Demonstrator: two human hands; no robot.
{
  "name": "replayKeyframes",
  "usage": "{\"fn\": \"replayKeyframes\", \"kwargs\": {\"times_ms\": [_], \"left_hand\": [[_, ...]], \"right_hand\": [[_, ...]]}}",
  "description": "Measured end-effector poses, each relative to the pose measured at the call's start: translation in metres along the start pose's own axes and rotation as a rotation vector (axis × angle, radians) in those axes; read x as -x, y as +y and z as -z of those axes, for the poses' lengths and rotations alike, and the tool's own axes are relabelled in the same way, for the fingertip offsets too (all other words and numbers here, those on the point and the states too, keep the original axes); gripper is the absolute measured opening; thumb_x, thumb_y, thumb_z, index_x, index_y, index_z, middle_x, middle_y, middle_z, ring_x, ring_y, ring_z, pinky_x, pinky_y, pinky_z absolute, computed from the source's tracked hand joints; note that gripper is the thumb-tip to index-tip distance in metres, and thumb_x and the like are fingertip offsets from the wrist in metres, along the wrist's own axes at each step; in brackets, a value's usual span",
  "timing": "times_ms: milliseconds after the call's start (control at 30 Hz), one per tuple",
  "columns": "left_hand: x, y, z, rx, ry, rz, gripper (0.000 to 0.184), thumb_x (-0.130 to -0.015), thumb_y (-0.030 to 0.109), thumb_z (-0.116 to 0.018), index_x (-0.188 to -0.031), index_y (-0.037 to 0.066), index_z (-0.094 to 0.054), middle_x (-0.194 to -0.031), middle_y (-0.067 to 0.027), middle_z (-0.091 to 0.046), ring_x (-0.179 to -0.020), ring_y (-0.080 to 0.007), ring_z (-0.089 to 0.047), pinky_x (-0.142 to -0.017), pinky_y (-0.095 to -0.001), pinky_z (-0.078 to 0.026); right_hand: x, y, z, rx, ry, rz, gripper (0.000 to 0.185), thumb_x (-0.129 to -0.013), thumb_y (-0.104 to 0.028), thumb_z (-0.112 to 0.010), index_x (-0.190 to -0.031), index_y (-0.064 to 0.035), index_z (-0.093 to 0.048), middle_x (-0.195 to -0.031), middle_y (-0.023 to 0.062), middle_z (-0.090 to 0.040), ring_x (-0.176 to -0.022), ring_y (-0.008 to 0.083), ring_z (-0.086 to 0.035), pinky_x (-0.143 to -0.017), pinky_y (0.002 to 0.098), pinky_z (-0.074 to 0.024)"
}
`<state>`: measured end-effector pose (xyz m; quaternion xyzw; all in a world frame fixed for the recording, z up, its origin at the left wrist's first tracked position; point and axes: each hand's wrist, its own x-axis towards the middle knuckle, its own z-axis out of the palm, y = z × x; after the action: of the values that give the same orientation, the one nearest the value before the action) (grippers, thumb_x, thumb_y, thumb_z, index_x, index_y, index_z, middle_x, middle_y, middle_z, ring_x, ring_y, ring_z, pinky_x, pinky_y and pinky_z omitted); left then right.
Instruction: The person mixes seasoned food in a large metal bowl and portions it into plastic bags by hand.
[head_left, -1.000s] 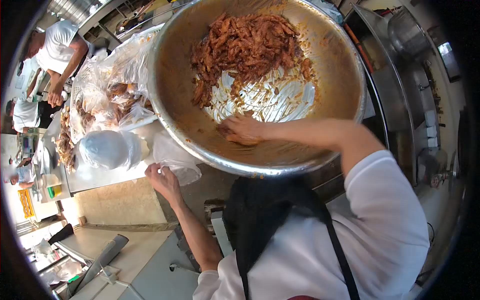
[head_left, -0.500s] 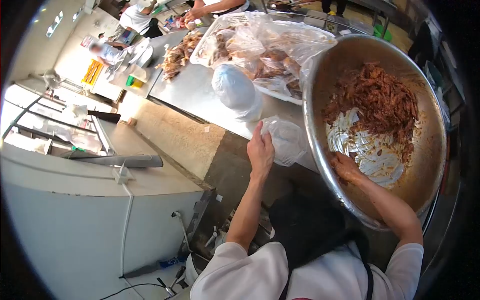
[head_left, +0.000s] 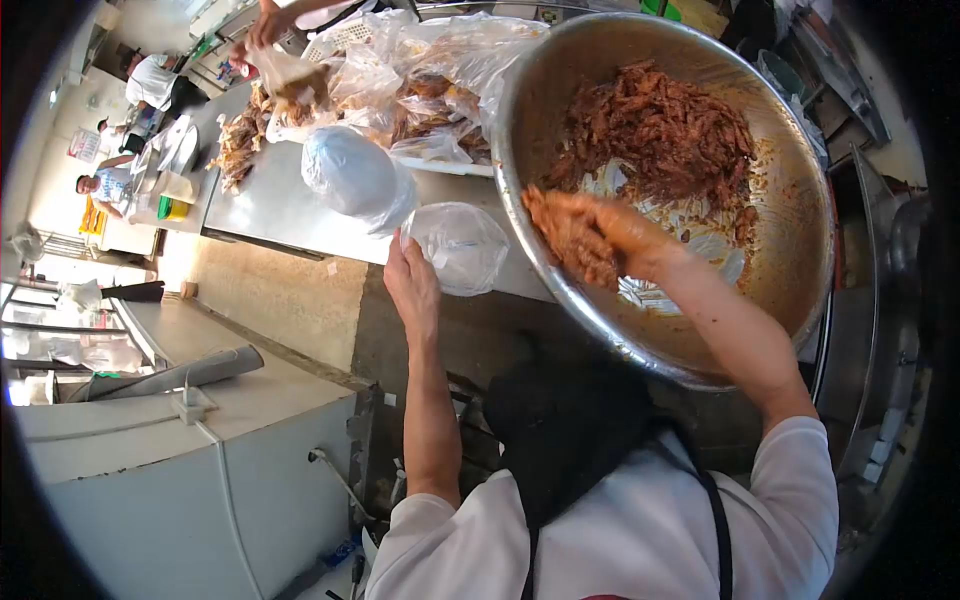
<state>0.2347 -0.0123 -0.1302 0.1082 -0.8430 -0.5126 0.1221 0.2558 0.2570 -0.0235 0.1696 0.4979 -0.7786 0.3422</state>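
Note:
A large metal basin (head_left: 800,250) holds a heap of dark red, sauce-coated meat pieces (head_left: 660,135), mostly toward its far side. Over the near left rim, my right hand (head_left: 625,235) is closed around a handful of the same meat, and sauce coats the fingers. My left hand (head_left: 412,280) pinches the edge of a clear plastic bag (head_left: 460,255) beside the basin, with the bag's mouth spread open. A rounded bluish-white bundle in clear plastic (head_left: 350,170) stands just beyond that hand on the metal table (head_left: 270,190).
Behind the bundle, a white plastic crate (head_left: 440,165) carries several bagged portions. Loose pale brown pieces (head_left: 240,140) lie left of it. A co-worker's hand (head_left: 268,25) is above a filled bag (head_left: 290,75). A white counter (head_left: 150,430) stands at the left.
My right hand has come up from the basin's bottom to its left rim with a handful of meat. The bag at my left hand is spread wider. The view has shifted right.

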Motion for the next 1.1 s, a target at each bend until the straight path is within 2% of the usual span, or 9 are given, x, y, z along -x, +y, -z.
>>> {"fn": "replayKeyframes", "kwargs": {"times_ms": [300,500,767,800,867,1000,1033,1067,1100], "left_hand": [[0.012,0.064,0.025,0.084,-0.088,-0.022,0.037,-0.094,0.012,-0.044,-0.125,-0.007,-0.051,-0.075,-0.0137,-0.059,-0.065,-0.0196,-0.053,-0.063,-0.0319,-0.045],[-0.004,0.066,0.047,0.027,-0.008,-0.225,0.024,-0.093,0.005,-0.047,-0.114,-0.002,-0.058,-0.093,-0.0204,-0.067,-0.087,-0.0236,-0.067,-0.078,-0.0356,-0.052],[-0.131,0.122,0.019,-0.016,0.253,-0.611,0.012,-0.089,0.006,-0.047,-0.082,-0.001,-0.053,-0.068,-0.0245,-0.054,-0.064,-0.0433,-0.054,-0.055,-0.0501,-0.039],[-0.162,0.129,0.026,-0.138,0.449,-0.885,0.011,-0.090,0.008,-0.048,-0.084,0.001,-0.054,-0.070,-0.0208,-0.055,-0.067,-0.0368,-0.057,-0.057,-0.0468,-0.040],[-0.213,0.157,0.048,-0.107,0.499,-0.891,0.010,-0.089,0.006,-0.048,-0.090,0.000,-0.056,-0.077,-0.0178,-0.058,-0.067,-0.0301,-0.059,-0.057,-0.0397,-0.044],[-0.270,0.178,0.040,0.362,0.247,-0.714,0.020,-0.088,0.003,-0.047,-0.102,-0.004,-0.059,-0.089,-0.0118,-0.065,-0.066,-0.0167,-0.063,-0.055,-0.0255,-0.052],[-0.257,0.178,0.024,0.283,0.308,-0.714,0.023,-0.090,0.010,-0.047,-0.096,-0.004,-0.065,-0.088,-0.0145,-0.067,-0.062,-0.0161,-0.062,-0.048,-0.0271,-0.049],[-0.281,0.152,0.015,0.092,0.213,-0.476,0.027,-0.088,0.018,-0.050,-0.090,-0.004,-0.067,-0.079,-0.0135,-0.068,-0.066,-0.0186,-0.064,-0.055,-0.0311,-0.050],[-0.274,0.130,-0.003,-0.240,0.173,-0.614,0.030,-0.086,0.021,-0.049,-0.088,-0.002,-0.068,-0.074,-0.0128,-0.068,-0.069,-0.0223,-0.065,-0.066,-0.0349,-0.051]], "right_hand": [[-0.106,0.028,-0.071,-0.190,-0.359,-0.024,0.023,-0.091,-0.032,-0.051,-0.104,-0.0137,-0.058,-0.076,0.0047,-0.064,-0.063,0.0209,-0.062,-0.056,0.0362,-0.0548],[-0.132,0.005,-0.103,0.292,-0.005,0.161,0.047,-0.092,-0.038,-0.057,-0.124,-0.0051,-0.047,-0.136,0.0129,-0.039,-0.110,0.0219,-0.053,-0.077,0.0358,-0.0533],[-0.084,-0.043,-0.037,0.115,0.116,0.688,0.035,-0.094,-0.030,-0.057,-0.119,-0.0064,-0.054,-0.107,0.0061,-0.060,-0.086,0.0147,-0.062,-0.073,0.0281,-0.0519],[-0.074,-0.039,-0.021,0.118,0.220,0.686,0.035,-0.094,-0.030,-0.057,-0.120,-0.0063,-0.054,-0.107,0.0063,-0.060,-0.087,0.0145,-0.062,-0.072,0.0276,-0.0516],[-0.062,-0.034,0.022,0.293,0.382,0.741,0.031,-0.094,-0.024,-0.055,-0.119,-0.0048,-0.055,-0.105,0.0070,-0.060,-0.087,0.0142,-0.061,-0.072,0.0261,-0.0501],[-0.054,-0.007,0.149,0.770,0.784,0.588,0.032,-0.087,-0.015,-0.060,-0.114,0.0004,-0.057,-0.106,0.0146,-0.063,-0.092,0.0257,-0.062,-0.079,0.0332,-0.0504],[-0.058,0.007,0.177,0.927,0.846,0.497,0.033,-0.085,-0.015,-0.062,-0.112,0.0017,-0.058,-0.108,0.0180,-0.063,-0.095,0.0297,-0.062,-0.082,0.0356,-0.0503],[-0.065,0.027,0.205,1.032,0.848,0.347,0.037,-0.083,-0.017,-0.063,-0.114,0.0027,-0.056,-0.111,0.0219,-0.061,-0.097,0.0318,-0.062,-0.084,0.0370,-0.0500],[-0.067,0.041,0.225,1.134,0.829,0.200,0.042,-0.082,-0.019,-0.065,-0.116,0.0036,-0.054,-0.114,0.0259,-0.059,-0.099,0.0340,-0.062,-0.086,0.0385,-0.0497]]}}
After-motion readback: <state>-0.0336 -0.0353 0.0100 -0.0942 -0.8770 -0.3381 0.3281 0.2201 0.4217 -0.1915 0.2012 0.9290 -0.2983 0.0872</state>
